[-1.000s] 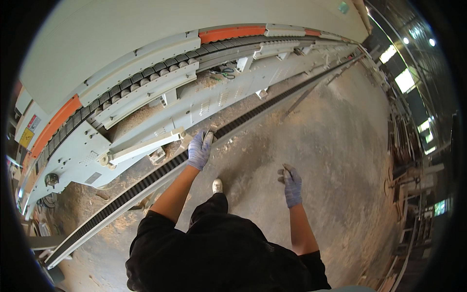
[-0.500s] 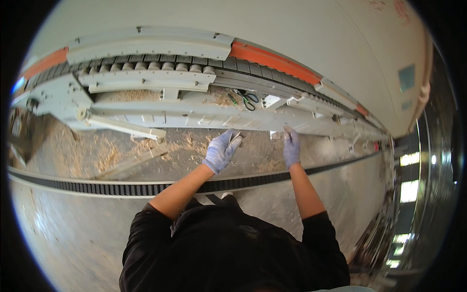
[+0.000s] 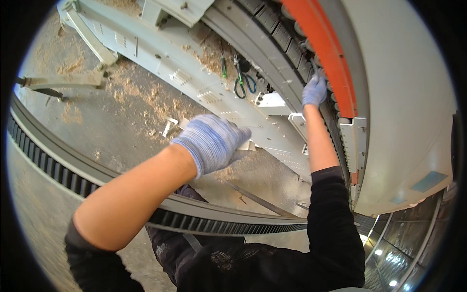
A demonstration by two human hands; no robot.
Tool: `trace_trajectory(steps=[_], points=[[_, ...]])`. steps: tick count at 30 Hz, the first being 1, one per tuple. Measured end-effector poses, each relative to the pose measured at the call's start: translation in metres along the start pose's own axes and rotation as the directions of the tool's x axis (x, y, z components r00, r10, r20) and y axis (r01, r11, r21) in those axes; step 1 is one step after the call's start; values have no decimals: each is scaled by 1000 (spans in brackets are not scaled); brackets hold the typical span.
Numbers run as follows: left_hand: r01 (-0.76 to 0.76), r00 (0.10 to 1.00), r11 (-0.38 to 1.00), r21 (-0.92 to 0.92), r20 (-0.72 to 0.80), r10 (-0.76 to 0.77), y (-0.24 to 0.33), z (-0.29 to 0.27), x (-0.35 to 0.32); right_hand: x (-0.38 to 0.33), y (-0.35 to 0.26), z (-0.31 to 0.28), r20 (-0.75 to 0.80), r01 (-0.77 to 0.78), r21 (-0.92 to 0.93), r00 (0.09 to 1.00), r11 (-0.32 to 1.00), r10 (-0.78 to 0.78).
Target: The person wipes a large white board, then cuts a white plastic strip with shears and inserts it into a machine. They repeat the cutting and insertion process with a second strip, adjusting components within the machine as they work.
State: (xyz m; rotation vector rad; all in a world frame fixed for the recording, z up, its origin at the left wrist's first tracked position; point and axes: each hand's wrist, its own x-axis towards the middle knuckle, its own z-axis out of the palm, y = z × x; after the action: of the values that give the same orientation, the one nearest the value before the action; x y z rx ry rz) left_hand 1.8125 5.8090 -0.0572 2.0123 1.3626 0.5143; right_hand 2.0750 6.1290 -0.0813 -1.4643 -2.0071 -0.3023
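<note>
My left hand (image 3: 210, 144), in a blue-white knit glove, hovers over the floor beside the machine's pale panel. Its fingers are curled; whatever they hold is hidden behind the glove. My right hand (image 3: 315, 91), gloved alike, reaches into the segmented dark chain track (image 3: 282, 36), close to the orange strip (image 3: 327, 53). Its fingers are closed, and a thin greyish thing at the fingertips is too small to name. Between the hands, green-and-black scissors (image 3: 244, 83) lie on the machine ledge among wood shavings, beside a slim green-handled tool (image 3: 224, 67).
A ribbed black belt in a grey rail (image 3: 204, 209) curves across in front of my legs. White brackets (image 3: 272, 103) jut from the machine. Wood shavings (image 3: 141, 97) litter the floor. A large pale casing (image 3: 404, 107) rises at the right.
My view has turned and come nearer the machine. My right hand has moved from over the floor up to the chain track by the orange strip. The left hand stays low, its fingers still curled.
</note>
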Motion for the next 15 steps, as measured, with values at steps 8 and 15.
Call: trace_trajectory(steps=[8, 15], points=[[237, 959, 949, 206, 107, -263, -21, 12, -6, 70, 70, 45, 150, 301, -243, 951, 922, -271], [302, 945, 932, 199, 62, -320, -23, 12, -14, 157, 104, 82, 330, -420, 383, 894, 823, 302]])
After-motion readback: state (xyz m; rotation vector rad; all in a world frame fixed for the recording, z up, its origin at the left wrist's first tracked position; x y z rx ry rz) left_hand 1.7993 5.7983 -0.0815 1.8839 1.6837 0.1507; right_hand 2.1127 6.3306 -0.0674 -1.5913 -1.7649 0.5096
